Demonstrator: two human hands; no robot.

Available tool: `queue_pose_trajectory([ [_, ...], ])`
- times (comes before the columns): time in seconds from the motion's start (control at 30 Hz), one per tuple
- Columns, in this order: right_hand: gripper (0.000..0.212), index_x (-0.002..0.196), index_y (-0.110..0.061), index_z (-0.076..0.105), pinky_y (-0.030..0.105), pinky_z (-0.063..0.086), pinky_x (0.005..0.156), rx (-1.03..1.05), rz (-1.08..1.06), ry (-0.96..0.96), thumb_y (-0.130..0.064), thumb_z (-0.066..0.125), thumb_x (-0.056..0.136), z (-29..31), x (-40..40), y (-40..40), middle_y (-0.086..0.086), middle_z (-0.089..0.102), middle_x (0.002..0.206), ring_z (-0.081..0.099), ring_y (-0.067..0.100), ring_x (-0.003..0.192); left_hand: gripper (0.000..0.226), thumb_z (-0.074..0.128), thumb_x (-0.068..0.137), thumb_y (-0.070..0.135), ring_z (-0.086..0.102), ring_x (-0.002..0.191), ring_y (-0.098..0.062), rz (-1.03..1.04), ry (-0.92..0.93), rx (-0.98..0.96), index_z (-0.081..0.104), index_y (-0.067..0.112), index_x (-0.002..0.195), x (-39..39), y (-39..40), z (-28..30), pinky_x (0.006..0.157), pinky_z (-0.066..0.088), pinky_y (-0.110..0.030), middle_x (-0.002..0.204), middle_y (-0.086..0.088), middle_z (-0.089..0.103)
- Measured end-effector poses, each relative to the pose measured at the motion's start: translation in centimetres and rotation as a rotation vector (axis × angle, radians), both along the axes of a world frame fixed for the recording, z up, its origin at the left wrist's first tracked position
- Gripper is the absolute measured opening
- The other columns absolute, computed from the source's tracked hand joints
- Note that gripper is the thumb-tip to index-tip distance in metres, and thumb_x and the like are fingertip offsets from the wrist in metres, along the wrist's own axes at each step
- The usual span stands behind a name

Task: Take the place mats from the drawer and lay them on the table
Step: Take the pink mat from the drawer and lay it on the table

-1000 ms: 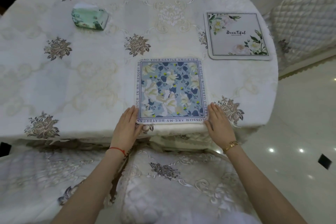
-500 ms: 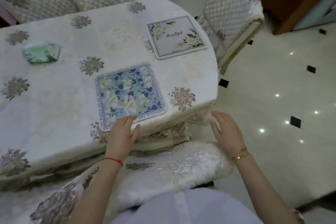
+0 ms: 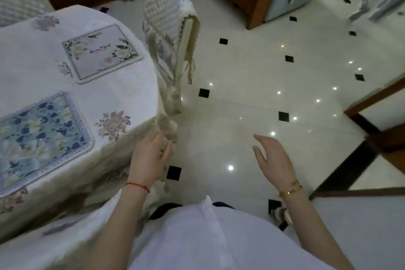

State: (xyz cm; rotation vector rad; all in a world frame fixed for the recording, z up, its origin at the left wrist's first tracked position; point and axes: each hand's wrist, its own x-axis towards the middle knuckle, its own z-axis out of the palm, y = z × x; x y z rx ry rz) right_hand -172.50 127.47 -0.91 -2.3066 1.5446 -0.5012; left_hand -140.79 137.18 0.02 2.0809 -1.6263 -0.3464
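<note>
Blue floral mat [image 3: 41, 138] lies flat at frame left on the desk [image 3: 131, 85], white mat [image 3: 103, 52] above it, both w/ edges roughly squared. Left hand [image 3: 149, 160] by the desk edge, right hand [image 3: 274, 158] over the floor, fingers relaxed, empty; prob. turning for more mats.
</note>
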Motion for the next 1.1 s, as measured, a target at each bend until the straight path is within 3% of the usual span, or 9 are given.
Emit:
queue_pose_trajectory([
  [0.13, 0.033, 0.125, -0.004, 0.058, 0.023, 0.035, 0.099, 0.01, -0.053, -0.02, -0.012, 0.059, 0.093, 0.3, -4.5, -3.0, 0.011, 0.063, 0.121, 0.057, 0.025, 0.113, 0.029, 0.058, 0.093, 0.022, 0.06, 0.092, -0.019, -0.022, 0.022, 0.012, 0.061, 0.015, 0.12, -4.7, -4.3, 0.0, 0.079, 0.045, -0.024, 0.106, -0.004, 0.065],
  [0.37, 0.034, 0.126, -0.007, 0.057, 0.018, 0.032, 0.1, 0.079, -0.114, -0.04, -0.016, 0.057, 0.094, -1.0, -7.7, -9.7, 0.009, 0.062, 0.122, 0.055, 0.022, 0.114, 0.031, 0.06, 0.092, 0.019, 0.063, 0.101, -0.023, -0.078, 0.023, 0.042, 0.062, 0.01, 0.122, -8.5, -12.4, -0.2, 0.089, 0.047, -0.03, 0.115, -0.008, 0.066],
  [0.5, 0.034, 0.128, -0.009, 0.057, 0.012, 0.028, 0.099, 0.116, -0.136, -0.046, -0.02, 0.055, 0.095, -2.2, -7.9, -15.5, 0.006, 0.061, 0.124, 0.053, 0.018, 0.117, 0.03, 0.06, 0.091, 0.017, 0.064, 0.101, -0.027, -0.095, 0.014, 0.034, 0.064, 0.009, 0.119, -8.8, -18.9, -1.8, 0.086, 0.05, -0.035, 0.112, -0.011, 0.068],
  [0.67, 0.034, 0.128, -0.009, 0.057, 0.02, 0.033, 0.099, 0.127, -0.138, -0.04, -0.019, 0.055, 0.095, -2.6, -6.7, -25.9, 0.006, 0.062, 0.124, 0.055, 0.02, 0.117, 0.028, 0.06, 0.091, 0.015, 0.064, 0.095, -0.026, -0.111, 0.008, 0.024, 0.064, 0.009, 0.117, -8.1, -29.7, -2.2, 0.082, 0.046, -0.028, 0.106, -0.01, 0.068],
  [0.87, 0.034, 0.129, -0.012, 0.057, 0.019, 0.033, 0.099, 0.083, -0.132, -0.028, -0.021, 0.055, 0.095, -0.2, -3.9, -42.1, 0.004, 0.062, 0.124, 0.053, 0.018, 0.119, 0.029, 0.06, 0.091, 0.016, 0.066, 0.094, -0.025, -0.112, 0.014, -0.002, 0.064, 0.009, 0.119, -5.9, -45.1, -0.3, 0.083, 0.045, -0.025, 0.11, -0.011, 0.068],
  [1.1, 0.034, 0.128, -0.011, 0.057, 0.021, 0.036, 0.097, 0.092, -0.083, -0.013, -0.021, 0.054, 0.096, 0.2, 0.0, -57.5, 0.006, 0.062, 0.123, 0.054, 0.02, 0.117, 0.029, 0.061, 0.091, 0.021, 0.064, 0.094, -0.025, -0.069, -0.004, 0.011, 0.064, 0.014, 0.118, -2.1, -59.8, 0.4, 0.081, 0.051, -0.034, 0.109, -0.008, 0.068],
])
